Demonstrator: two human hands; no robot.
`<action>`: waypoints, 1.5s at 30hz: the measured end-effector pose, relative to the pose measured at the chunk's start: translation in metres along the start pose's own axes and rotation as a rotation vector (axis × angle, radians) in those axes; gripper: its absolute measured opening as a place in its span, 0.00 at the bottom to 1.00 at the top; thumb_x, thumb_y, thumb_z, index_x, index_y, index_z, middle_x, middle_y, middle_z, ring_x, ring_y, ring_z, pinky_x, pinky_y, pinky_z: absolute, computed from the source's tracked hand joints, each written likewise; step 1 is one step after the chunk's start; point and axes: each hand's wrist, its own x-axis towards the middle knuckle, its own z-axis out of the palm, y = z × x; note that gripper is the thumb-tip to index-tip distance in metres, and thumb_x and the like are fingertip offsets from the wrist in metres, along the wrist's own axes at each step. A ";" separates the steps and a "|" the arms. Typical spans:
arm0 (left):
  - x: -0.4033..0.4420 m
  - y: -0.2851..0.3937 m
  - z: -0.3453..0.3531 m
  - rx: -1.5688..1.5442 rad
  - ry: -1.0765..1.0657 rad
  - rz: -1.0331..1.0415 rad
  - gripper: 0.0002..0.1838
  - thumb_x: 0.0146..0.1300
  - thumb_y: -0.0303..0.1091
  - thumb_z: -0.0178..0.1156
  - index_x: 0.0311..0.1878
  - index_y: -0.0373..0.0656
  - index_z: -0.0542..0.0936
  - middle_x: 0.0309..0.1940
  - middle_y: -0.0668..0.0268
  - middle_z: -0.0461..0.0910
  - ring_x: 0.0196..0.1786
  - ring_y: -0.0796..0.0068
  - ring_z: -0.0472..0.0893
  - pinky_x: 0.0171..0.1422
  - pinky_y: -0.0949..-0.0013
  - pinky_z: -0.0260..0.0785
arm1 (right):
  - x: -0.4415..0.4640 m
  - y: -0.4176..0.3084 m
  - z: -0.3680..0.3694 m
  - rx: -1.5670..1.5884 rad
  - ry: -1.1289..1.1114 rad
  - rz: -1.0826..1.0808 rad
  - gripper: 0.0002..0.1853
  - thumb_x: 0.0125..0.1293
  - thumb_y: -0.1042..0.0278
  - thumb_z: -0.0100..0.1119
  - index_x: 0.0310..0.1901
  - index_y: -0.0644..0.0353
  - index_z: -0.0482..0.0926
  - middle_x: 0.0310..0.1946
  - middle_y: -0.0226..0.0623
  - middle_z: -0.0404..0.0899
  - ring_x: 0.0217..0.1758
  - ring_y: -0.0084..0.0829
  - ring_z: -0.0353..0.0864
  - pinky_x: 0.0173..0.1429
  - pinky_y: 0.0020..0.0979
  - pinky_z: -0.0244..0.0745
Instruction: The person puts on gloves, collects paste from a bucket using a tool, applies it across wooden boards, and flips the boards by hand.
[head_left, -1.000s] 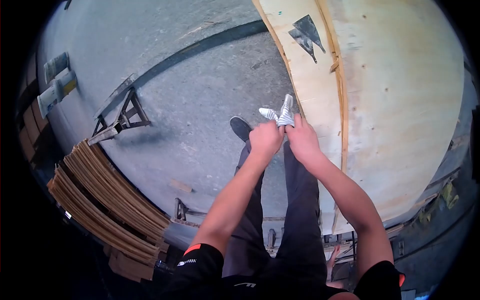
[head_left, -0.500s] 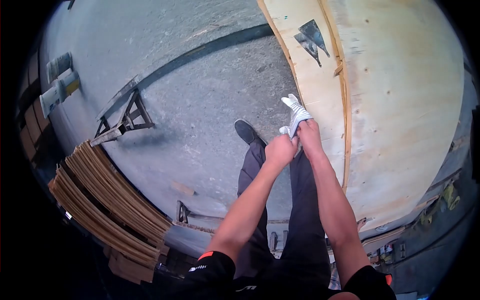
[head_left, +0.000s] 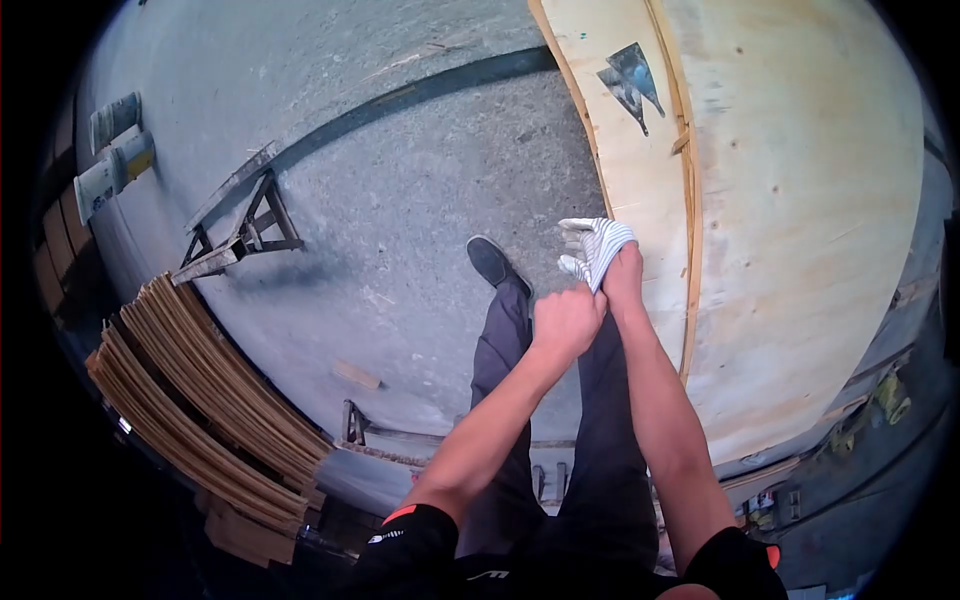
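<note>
A white glove with grey stripes (head_left: 604,245) is partly pulled over my right hand (head_left: 622,265). Its finger ends point left and look spread, while my wrist and the base of the hand stay bare. My left hand (head_left: 568,318) is closed on the lower edge of the glove, close to the right wrist. The bare fingers of my right hand are hidden inside the fabric. Both hands are in front of my legs, beside the left edge of the pale plywood sheet (head_left: 770,240).
Two putty knives (head_left: 632,85) lie on the plywood. A metal trestle (head_left: 250,228) stands on the concrete floor (head_left: 420,200) at left, with buckets (head_left: 115,165) beyond. A stack of thin wood sheets (head_left: 205,390) is at lower left. My shoe (head_left: 487,260) is below the hands.
My right hand has gone deeper into the glove, and the glove's fingers have opened out to the left. Both hands have shifted slightly toward me.
</note>
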 end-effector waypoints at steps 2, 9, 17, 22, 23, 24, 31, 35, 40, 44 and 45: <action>-0.004 -0.005 -0.001 0.002 0.010 0.011 0.22 0.73 0.46 0.53 0.32 0.36 0.82 0.27 0.45 0.85 0.32 0.42 0.87 0.39 0.42 0.79 | 0.003 0.026 0.002 0.006 -0.005 -0.005 0.12 0.75 0.69 0.58 0.51 0.68 0.85 0.43 0.37 0.89 0.45 0.24 0.85 0.49 0.30 0.82; -0.020 -0.009 0.007 0.055 -0.016 0.096 0.22 0.73 0.48 0.55 0.33 0.38 0.82 0.26 0.48 0.86 0.30 0.46 0.88 0.37 0.45 0.80 | -0.003 0.014 0.013 0.646 -0.213 0.395 0.23 0.79 0.50 0.51 0.58 0.60 0.85 0.55 0.45 0.87 0.56 0.41 0.85 0.58 0.40 0.81; -0.022 -0.029 0.013 0.053 -0.048 0.082 0.20 0.70 0.51 0.59 0.38 0.40 0.82 0.28 0.49 0.87 0.32 0.46 0.88 0.37 0.45 0.81 | 0.001 0.024 0.026 0.821 -0.248 0.474 0.31 0.85 0.53 0.43 0.83 0.43 0.51 0.75 0.44 0.71 0.71 0.44 0.78 0.64 0.40 0.80; -0.004 -0.042 0.020 0.014 -0.113 -0.124 0.21 0.69 0.52 0.61 0.41 0.41 0.85 0.33 0.47 0.88 0.39 0.44 0.89 0.45 0.44 0.81 | -0.018 0.033 0.035 0.945 -0.389 0.260 0.36 0.84 0.67 0.38 0.86 0.43 0.37 0.84 0.38 0.55 0.83 0.36 0.64 0.84 0.41 0.62; -0.004 -0.048 0.025 -0.006 -0.131 -0.171 0.21 0.70 0.52 0.61 0.42 0.41 0.85 0.35 0.47 0.88 0.41 0.44 0.89 0.47 0.44 0.81 | -0.017 0.049 0.034 1.051 -0.452 0.276 0.35 0.84 0.67 0.37 0.86 0.44 0.37 0.85 0.38 0.53 0.85 0.35 0.60 0.86 0.42 0.58; -0.007 -0.054 0.032 -0.025 -0.173 -0.192 0.23 0.70 0.54 0.60 0.43 0.40 0.85 0.37 0.46 0.88 0.43 0.44 0.89 0.48 0.44 0.81 | -0.013 0.059 0.031 1.338 -0.559 0.414 0.31 0.84 0.67 0.31 0.85 0.53 0.44 0.85 0.38 0.53 0.89 0.32 0.49 0.90 0.44 0.48; -0.033 -0.037 0.066 -0.185 -0.380 -0.223 0.32 0.75 0.60 0.49 0.46 0.36 0.87 0.46 0.41 0.87 0.51 0.39 0.87 0.57 0.41 0.78 | 0.002 0.059 0.019 1.127 -0.362 0.370 0.35 0.86 0.47 0.25 0.80 0.68 0.57 0.80 0.52 0.61 0.84 0.47 0.59 0.89 0.49 0.51; -0.035 -0.030 0.063 -0.184 -0.414 -0.180 0.31 0.76 0.58 0.50 0.45 0.36 0.87 0.45 0.42 0.87 0.51 0.39 0.86 0.57 0.42 0.78 | 0.007 0.053 0.007 1.257 -0.540 0.339 0.44 0.83 0.34 0.18 0.80 0.69 0.58 0.75 0.62 0.66 0.81 0.52 0.63 0.86 0.51 0.56; -0.035 -0.028 0.050 -0.155 -0.402 -0.151 0.29 0.75 0.55 0.51 0.44 0.36 0.87 0.45 0.43 0.87 0.50 0.39 0.86 0.57 0.43 0.78 | 0.005 0.042 0.006 1.282 -0.480 0.454 0.39 0.85 0.40 0.26 0.77 0.70 0.62 0.71 0.61 0.70 0.79 0.53 0.66 0.84 0.53 0.59; -0.039 -0.029 0.052 -0.122 -0.413 -0.139 0.28 0.75 0.53 0.49 0.42 0.35 0.87 0.43 0.43 0.87 0.49 0.40 0.87 0.56 0.43 0.78 | 0.016 0.068 0.008 1.347 -0.363 0.330 0.34 0.87 0.48 0.27 0.77 0.70 0.63 0.76 0.54 0.66 0.80 0.51 0.65 0.85 0.56 0.56; -0.040 -0.023 0.050 -0.121 -0.430 -0.141 0.28 0.74 0.52 0.49 0.40 0.35 0.87 0.42 0.43 0.87 0.49 0.40 0.87 0.55 0.43 0.78 | 0.023 0.086 0.009 1.373 -0.340 0.280 0.32 0.88 0.50 0.28 0.77 0.69 0.63 0.78 0.52 0.65 0.80 0.50 0.65 0.85 0.57 0.55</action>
